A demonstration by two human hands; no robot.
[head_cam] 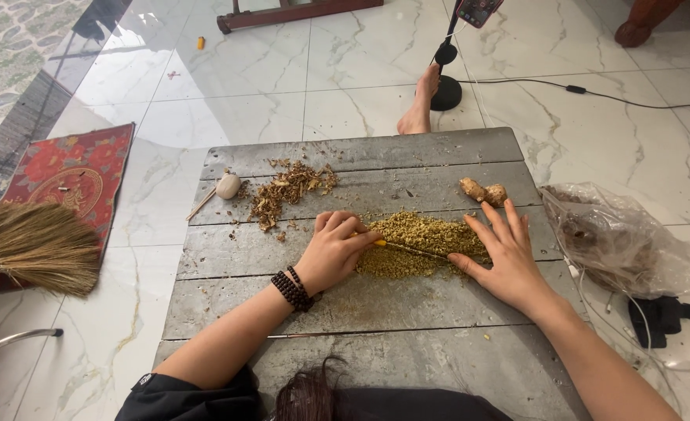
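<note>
Chopping a yellow-green heap fine on the grey plank counter.

Head view: my left hand [333, 249] has its fingers clamped on the yellow handle of a knife [407, 248], whose thin blade lies across the chopped heap [427, 242] at the middle of the counter [376, 312]. My right hand [505, 253] lies flat, fingers spread apart, pressing on the heap's right end and the blade tip. I judge most of it already cut: the heap looks crumbly and fine, a loose mound. Two whole knobbly roots [484, 192] wait uncut just behind it, and brown peelings [286, 191] sit apart at the back left.
</note>
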